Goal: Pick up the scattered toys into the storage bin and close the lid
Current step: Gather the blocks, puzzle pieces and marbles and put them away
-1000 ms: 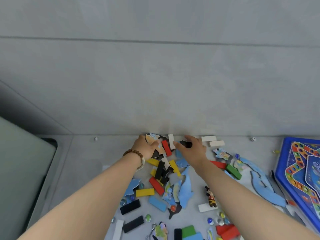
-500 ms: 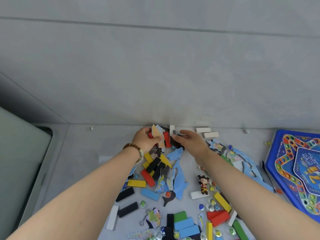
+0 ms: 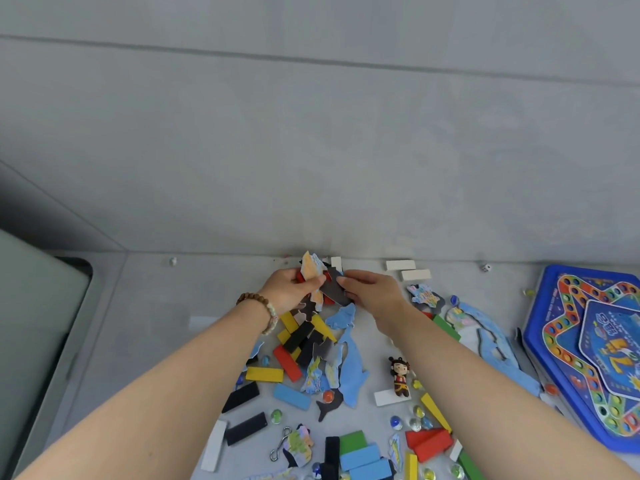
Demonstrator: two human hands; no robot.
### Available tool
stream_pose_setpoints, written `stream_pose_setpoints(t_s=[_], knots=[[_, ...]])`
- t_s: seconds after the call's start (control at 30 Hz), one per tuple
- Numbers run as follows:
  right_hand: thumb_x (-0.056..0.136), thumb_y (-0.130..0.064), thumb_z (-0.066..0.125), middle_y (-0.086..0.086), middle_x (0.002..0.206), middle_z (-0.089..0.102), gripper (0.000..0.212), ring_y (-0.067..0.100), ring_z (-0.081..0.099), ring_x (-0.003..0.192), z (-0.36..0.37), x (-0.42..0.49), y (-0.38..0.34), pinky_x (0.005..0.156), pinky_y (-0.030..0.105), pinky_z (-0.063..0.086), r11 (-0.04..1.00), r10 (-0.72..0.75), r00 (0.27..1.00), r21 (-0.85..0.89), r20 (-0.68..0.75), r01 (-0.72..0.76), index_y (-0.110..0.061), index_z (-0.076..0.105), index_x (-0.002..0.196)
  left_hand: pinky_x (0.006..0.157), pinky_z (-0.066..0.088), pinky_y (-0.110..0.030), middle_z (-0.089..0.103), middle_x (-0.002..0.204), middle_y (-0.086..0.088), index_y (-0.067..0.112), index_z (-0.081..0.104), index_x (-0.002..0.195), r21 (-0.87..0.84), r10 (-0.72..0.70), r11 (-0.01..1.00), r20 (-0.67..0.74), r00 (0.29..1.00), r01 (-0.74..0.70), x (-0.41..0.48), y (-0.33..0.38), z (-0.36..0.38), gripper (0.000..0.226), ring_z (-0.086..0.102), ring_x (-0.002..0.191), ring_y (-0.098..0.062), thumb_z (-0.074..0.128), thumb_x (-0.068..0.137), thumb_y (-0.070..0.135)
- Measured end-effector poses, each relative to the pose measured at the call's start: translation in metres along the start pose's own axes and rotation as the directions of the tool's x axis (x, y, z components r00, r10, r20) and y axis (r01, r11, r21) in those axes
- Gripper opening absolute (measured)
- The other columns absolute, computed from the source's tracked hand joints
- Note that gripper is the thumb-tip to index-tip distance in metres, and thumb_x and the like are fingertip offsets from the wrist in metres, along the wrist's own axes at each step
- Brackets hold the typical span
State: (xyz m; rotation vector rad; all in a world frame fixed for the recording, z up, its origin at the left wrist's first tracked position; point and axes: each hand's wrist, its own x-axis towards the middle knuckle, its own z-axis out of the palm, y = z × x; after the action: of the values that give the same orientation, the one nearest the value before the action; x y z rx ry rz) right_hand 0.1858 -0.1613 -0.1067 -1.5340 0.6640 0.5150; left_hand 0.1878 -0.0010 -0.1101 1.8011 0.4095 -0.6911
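The left hand [image 3: 289, 289] is clenched on a fanned bundle: an orange-and-pale flat card puzzle piece [image 3: 310, 271] standing upright above the thumb, with a red wooden block [image 3: 300, 277] tucked behind it. The right hand [image 3: 375, 294] pinches a dark grey flat puzzle piece [image 3: 334, 291] between thumb and fingertips, its edge touching the left hand's bundle. Half a second ago the right fingers were still low at the heap. A second ago both hands lay flat on it, and now both are lifted clear.

A brown beaded bracelet [image 3: 263, 306] circles the left wrist. The small red-robed doll figurine [image 3: 400, 375] lies on the grey floor [image 3: 156, 323] below the right forearm. Left of the doll sit a blue dolphin-shaped card piece [image 3: 351, 372] and a yellow wooden block [image 3: 264, 374]. Glass marbles [image 3: 396, 422] lie just below the doll. Two white wooden blocks [image 3: 400, 265] lie well above it, by the wall. The blue plastic game board [image 3: 533, 341] is far to its right.
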Motion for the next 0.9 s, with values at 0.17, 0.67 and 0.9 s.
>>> stream_pose_setpoints(t_s=[0.17, 0.67, 0.9], knots=[[0.081, -0.009, 0.071, 0.016, 0.098, 0.070, 0.023, 0.023, 0.065, 0.081, 0.000, -0.005, 0.000, 0.072, 0.025, 0.055, 0.999, 0.005, 0.996, 0.049, 0.090, -0.010, -0.004, 0.068, 0.104, 0.067, 0.049, -0.017, 0.068, 0.097, -0.002, 0.013, 0.067, 0.103, -0.062, -0.023, 0.998, -0.011, 1.000, 0.022, -0.005, -0.003, -0.002, 0.026, 0.060, 0.077, -0.008, 0.068, 0.083, 0.029], [0.082, -0.018, 0.070, 0.009, 0.095, 0.072, 0.023, 0.020, 0.068, 0.081, 0.061, -0.147, -0.135, 0.083, 0.030, 0.054, 0.964, -0.259, 0.925, 0.011, 0.279, 0.266, -0.014, 0.066, 0.104, 0.079, 0.052, -0.026, 0.072, 0.092, -0.004, 0.024, 0.068, 0.086, -0.158, 0.169, 0.969, -0.150, 0.974, -0.192, -0.156, 0.093, -0.118, 0.009, 0.064, 0.086, -0.018, 0.070, 0.081, 0.030], [0.084, -0.018, 0.069, 0.005, 0.101, 0.069, 0.021, 0.017, 0.068, 0.091, 0.200, -0.294, -0.181, 0.088, 0.030, 0.054, 0.911, -0.338, 0.752, -0.005, 0.566, 0.413, -0.016, 0.062, 0.103, 0.074, 0.053, -0.031, 0.071, 0.085, -0.014, 0.009, 0.069, 0.095, -0.105, 0.243, 0.951, -0.326, 0.914, -0.291, -0.336, 0.081, -0.263, 0.027, 0.066, 0.073, -0.025, 0.072, 0.080, 0.031]])
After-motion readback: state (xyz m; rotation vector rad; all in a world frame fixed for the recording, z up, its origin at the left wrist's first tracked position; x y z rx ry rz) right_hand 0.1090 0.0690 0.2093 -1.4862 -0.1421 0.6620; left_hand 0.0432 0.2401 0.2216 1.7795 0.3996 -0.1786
